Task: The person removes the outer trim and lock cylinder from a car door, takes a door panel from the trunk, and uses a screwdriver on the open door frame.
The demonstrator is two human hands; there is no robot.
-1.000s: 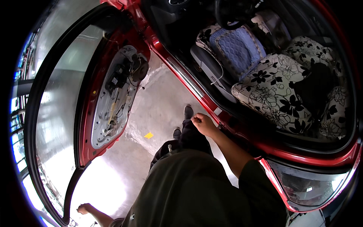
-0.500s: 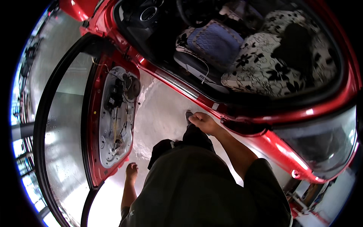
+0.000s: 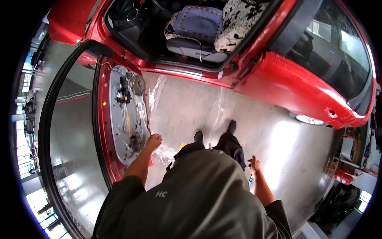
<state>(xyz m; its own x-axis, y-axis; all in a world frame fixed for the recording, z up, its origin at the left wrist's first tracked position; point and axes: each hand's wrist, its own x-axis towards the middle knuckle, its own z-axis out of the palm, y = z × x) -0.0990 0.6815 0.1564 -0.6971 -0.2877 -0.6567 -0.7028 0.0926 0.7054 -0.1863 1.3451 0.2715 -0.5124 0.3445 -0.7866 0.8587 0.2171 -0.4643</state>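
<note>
My left hand (image 3: 154,141) is closed in a loose curl beside the opened-up inner side of a red car door (image 3: 102,131), apart from it. Whatever the fingers may hold is hidden. On the door, a grey metal panel (image 3: 116,137) carries a round speaker (image 3: 138,85) and exposed wiring. My right hand (image 3: 255,164) hangs low on my right with its fingers bent in. A small teal piece (image 3: 250,180) shows just below it; I cannot tell whether the hand grips it.
Ahead stands the red car body (image 3: 254,75) with its front doorway open, showing a seat with a blue cushion (image 3: 199,22). The door's window frame (image 3: 44,131) curves along my left. Concrete floor (image 3: 187,99) lies between. Shelving with a red box (image 3: 343,177) is at far right.
I have turned, and the car now sits farther ahead. My left hand has risen toward the door panel. My right hand has dropped away from the car sill to my right side.
</note>
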